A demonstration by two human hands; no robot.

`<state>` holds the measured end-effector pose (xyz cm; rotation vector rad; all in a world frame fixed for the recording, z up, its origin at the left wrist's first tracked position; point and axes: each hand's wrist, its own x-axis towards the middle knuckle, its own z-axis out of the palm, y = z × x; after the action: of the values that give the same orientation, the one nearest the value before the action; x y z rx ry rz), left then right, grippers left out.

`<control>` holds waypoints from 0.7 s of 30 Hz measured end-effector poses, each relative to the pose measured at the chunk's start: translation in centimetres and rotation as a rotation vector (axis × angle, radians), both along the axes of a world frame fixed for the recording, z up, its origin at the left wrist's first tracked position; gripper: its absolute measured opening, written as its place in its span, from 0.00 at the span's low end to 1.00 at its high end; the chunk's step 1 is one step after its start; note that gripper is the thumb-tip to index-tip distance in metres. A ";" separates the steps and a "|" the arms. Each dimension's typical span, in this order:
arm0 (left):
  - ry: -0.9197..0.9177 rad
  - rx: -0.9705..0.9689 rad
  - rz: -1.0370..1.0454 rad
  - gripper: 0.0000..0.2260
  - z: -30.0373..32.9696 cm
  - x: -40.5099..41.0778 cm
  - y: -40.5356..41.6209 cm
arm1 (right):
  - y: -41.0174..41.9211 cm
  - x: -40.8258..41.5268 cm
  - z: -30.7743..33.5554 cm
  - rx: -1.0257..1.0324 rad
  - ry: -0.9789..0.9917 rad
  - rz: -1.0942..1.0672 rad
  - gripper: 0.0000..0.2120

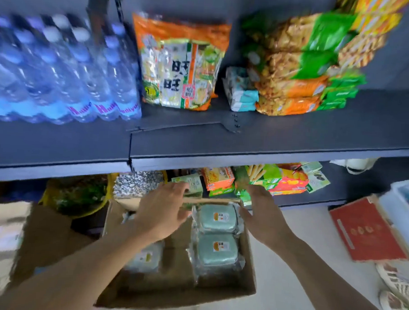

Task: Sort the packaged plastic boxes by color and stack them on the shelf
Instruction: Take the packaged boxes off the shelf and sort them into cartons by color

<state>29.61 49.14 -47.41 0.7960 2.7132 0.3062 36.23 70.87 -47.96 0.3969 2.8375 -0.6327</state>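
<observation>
Two green plastic boxes, each sealed in clear film, were observed lying flat in the right half of an open cardboard carton [247,269] on the floor below the shelf [246,147]. The farther green box [217,217] lay against the carton's far wall; the nearer green box [217,249] lay just behind it, the two touching or nearly so. A paler packaged box [145,256] was partly visible in the left half, under the left forearm; its colour could not be judged with confidence.

Both hands were empty, with fingers extended and relaxed. The left hand [163,211] and the right hand [258,213] were held apart on either side of the farther green box, just above the carton; no contact with the box could be confirmed.

Each green box appeared rounded-rectangular and shallow, with a small white-and-orange label centred on the lid. The film was wrinkled and stood loose at the edges.

The boxes were judged light and rigid, probably empty. The film was judged slippery and liable to shift or tear if pinched alone. A grasp across the two long sides, through the film onto the hard walls, was considered soundest. Bare shelf surface was noted at the front of the upper level.
</observation>
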 end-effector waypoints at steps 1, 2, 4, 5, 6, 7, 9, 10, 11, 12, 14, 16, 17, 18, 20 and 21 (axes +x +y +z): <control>0.020 0.000 0.006 0.26 2.5 -1.1 -1.0 | -0.8 -1.0 2.7 0.007 0.059 0.024 0.25; 0.039 0.002 0.018 0.25 5.0 -2.1 -2.0 | -1.7 -2.0 5.6 0.013 0.116 0.044 0.25; 0.076 0.028 0.056 0.24 10.0 -3.8 -3.9 | -3.5 -3.7 11.4 0.025 0.204 0.080 0.27; 0.101 0.043 0.070 0.24 12.7 -4.5 -4.8 | -4.4 -4.4 14.3 0.042 0.245 0.100 0.27; 0.139 0.055 0.075 0.23 15.3 -5.1 -5.7 | -5.3 -5.1 17.0 0.064 0.293 0.125 0.27; 0.184 0.060 0.075 0.22 17.8 -5.7 -6.4 | -6.1 -5.7 19.5 0.089 0.345 0.148 0.26; 0.273 0.076 0.078 0.20 22.6 -6.5 -7.7 | -7.7 -6.8 24.1 0.143 0.427 0.182 0.26; 0.313 0.081 0.084 0.18 24.8 -6.9 -8.3 | -8.3 -7.4 26.1 0.164 0.465 0.198 0.25; 0.349 0.089 0.096 0.17 26.8 -7.3 -8.8 | -8.9 -8.0 28.0 0.180 0.500 0.214 0.25; 0.380 0.100 0.113 0.16 28.7 -7.7 -9.2 | -9.3 -8.6 29.8 0.191 0.531 0.228 0.25; 0.433 0.127 0.146 0.14 32.2 -8.5 -10.0 | -10.0 -9.9 33.0 0.220 0.569 0.246 0.26; 0.478 0.137 0.166 0.14 35.1 -9.5 -10.6 | -10.3 -11.3 35.9 0.240 0.586 0.263 0.27; 0.501 0.134 0.172 0.15 36.3 -10.0 -10.8 | -10.3 -11.9 37.2 0.245 0.594 0.267 0.27; 0.520 0.132 0.180 0.16 37.4 -10.4 -11.0 | -10.3 -12.5 38.4 0.251 0.597 0.268 0.28; 0.537 0.134 0.211 0.17 39.1 -11.2 -11.3 | -10.0 -13.7 40.3 0.255 0.605 0.273 0.28; 0.546 0.138 0.227 0.18 39.8 -11.7 -11.3 | -9.7 -14.4 41.0 0.257 0.613 0.276 0.28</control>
<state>17.93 37.87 -7.59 0.6836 3.3385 0.3731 21.83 61.19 -6.96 -0.1966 3.4770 -0.3783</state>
